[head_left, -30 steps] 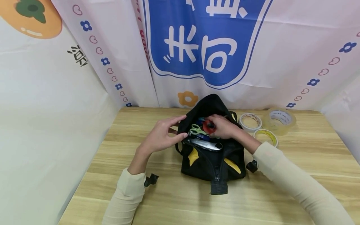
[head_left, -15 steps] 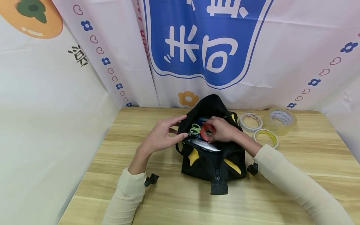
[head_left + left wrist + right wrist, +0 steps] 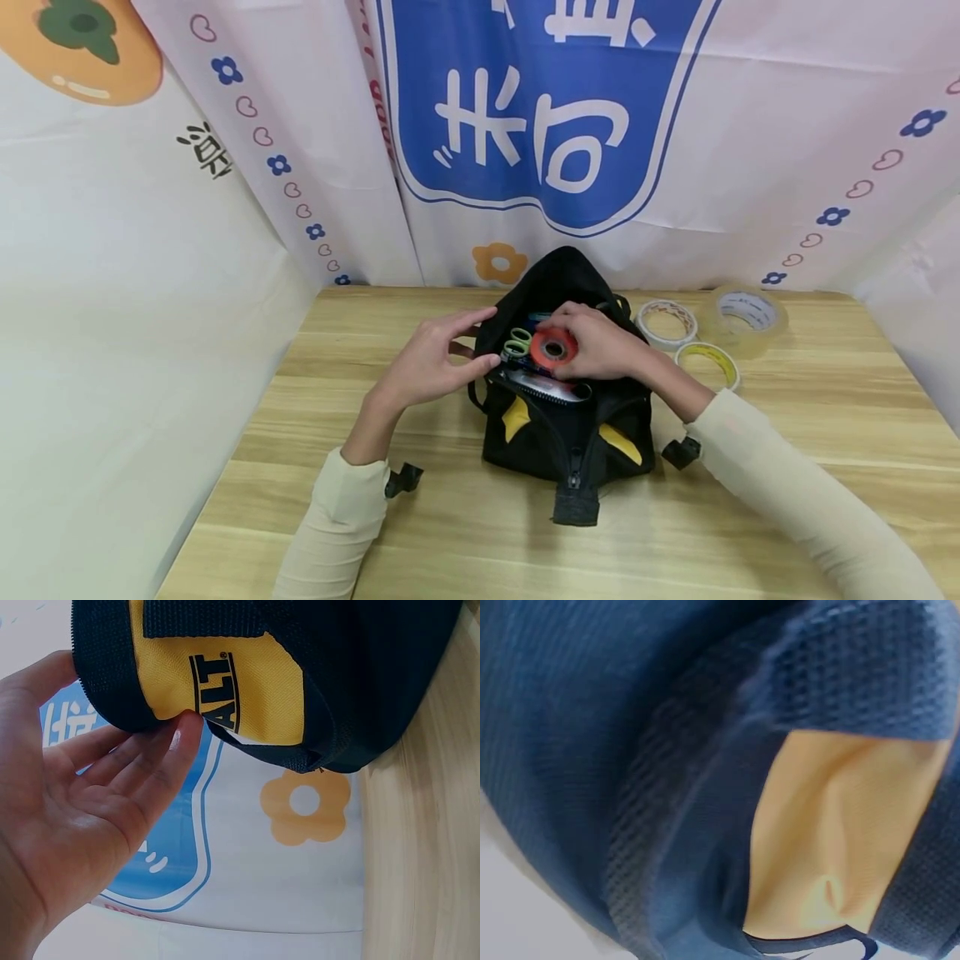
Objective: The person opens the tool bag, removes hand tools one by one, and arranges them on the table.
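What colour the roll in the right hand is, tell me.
Red; the roll shows best in the head view.

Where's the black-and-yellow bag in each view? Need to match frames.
Head: black-and-yellow bag sits just right of and below centre.
Left wrist: across the top, running off that edge.
Right wrist: blurred close-up, filling most of the frame.
Shared landmark: orange flower print, in head and left wrist only.

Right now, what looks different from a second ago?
The red tape roll in the right hand shifted slightly left, toward the scissors, and turned its flat face into view. The left hand stayed at the edge of the black bag, and the three other tape rolls stayed put.
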`<act>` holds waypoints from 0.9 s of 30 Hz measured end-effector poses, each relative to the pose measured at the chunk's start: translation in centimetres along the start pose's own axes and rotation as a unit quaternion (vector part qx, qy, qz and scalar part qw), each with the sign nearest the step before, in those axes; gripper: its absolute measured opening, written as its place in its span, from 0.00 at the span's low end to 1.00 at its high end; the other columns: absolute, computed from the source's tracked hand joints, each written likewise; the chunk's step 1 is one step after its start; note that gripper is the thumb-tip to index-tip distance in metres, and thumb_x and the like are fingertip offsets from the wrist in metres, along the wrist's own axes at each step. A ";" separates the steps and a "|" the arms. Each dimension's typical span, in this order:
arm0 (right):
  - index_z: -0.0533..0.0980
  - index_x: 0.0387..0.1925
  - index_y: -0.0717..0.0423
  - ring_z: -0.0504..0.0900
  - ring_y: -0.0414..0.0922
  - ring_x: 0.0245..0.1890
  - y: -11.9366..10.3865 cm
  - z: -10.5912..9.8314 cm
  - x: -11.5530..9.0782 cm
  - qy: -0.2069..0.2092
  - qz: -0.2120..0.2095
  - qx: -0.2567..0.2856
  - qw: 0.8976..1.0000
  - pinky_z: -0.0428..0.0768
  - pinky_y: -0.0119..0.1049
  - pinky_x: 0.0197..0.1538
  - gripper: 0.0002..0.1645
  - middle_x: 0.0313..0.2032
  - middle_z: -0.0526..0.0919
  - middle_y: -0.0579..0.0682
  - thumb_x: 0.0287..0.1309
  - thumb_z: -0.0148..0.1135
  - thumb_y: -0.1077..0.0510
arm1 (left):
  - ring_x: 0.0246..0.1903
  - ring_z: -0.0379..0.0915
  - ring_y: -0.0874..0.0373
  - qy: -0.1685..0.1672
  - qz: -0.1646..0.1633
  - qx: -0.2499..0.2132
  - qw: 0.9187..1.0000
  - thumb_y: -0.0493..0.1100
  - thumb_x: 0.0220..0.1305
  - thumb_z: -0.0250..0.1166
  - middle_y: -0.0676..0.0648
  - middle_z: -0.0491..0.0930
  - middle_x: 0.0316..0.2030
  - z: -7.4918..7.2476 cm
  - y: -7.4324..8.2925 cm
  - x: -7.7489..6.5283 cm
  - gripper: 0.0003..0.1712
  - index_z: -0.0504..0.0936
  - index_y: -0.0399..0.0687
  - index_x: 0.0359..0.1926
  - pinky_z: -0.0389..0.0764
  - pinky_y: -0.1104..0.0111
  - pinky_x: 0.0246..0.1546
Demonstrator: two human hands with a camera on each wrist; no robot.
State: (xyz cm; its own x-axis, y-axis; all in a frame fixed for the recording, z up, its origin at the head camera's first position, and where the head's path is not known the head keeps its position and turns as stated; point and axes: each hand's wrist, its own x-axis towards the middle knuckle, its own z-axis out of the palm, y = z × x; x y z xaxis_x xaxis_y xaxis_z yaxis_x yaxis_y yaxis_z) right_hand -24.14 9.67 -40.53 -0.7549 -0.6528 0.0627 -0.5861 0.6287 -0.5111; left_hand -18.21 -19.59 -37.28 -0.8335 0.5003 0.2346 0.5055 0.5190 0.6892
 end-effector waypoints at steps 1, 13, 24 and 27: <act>0.81 0.68 0.55 0.80 0.52 0.54 -0.1 -0.2 -0.2 0.001 -0.001 0.002 1.000 0.83 0.49 0.56 0.40 0.61 0.80 0.55 0.52 0.80 0.53 | 0.60 0.85 0.43 0.000 0.000 0.000 1.000 0.45 0.71 0.73 0.39 0.77 0.72 0.0 0.0 0.0 0.37 0.73 0.42 0.77 0.92 0.54 0.55; 0.81 0.67 0.52 0.79 0.49 0.53 -1.1 -3.4 -3.0 0.053 -0.015 0.067 0.996 0.85 0.48 0.52 0.41 0.62 0.79 0.52 0.48 0.80 0.58 | 0.59 0.86 0.42 0.002 0.001 -0.009 1.000 0.43 0.70 0.73 0.38 0.77 0.72 0.1 0.0 0.1 0.38 0.73 0.40 0.77 0.92 0.56 0.55; 0.83 0.65 0.54 0.77 0.44 0.58 0.4 -6.1 -7.1 0.183 -0.035 0.090 0.978 0.79 0.28 0.52 0.42 0.62 0.81 0.51 0.44 0.82 0.68 | 0.59 0.86 0.41 0.004 0.000 -0.005 1.000 0.44 0.71 0.73 0.37 0.76 0.73 0.2 0.1 0.3 0.37 0.73 0.39 0.77 0.92 0.55 0.55; 0.83 0.65 0.53 0.75 0.40 0.56 1.0 -6.5 -8.3 0.197 -0.017 0.092 0.976 0.79 0.24 0.50 0.41 0.61 0.81 0.50 0.44 0.82 0.69 | 0.59 0.86 0.41 0.004 0.000 -0.005 1.000 0.43 0.71 0.73 0.37 0.76 0.73 0.2 0.1 0.2 0.37 0.73 0.38 0.76 0.92 0.55 0.55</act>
State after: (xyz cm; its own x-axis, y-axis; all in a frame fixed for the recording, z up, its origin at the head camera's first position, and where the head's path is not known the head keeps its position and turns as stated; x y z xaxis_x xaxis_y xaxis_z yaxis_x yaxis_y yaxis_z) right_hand -20.44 18.46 -36.01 -0.8121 -0.4359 0.3878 -0.5769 0.5004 -0.6456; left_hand -18.31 -19.31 -37.30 -0.8350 0.4951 0.2400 0.5036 0.5119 0.6960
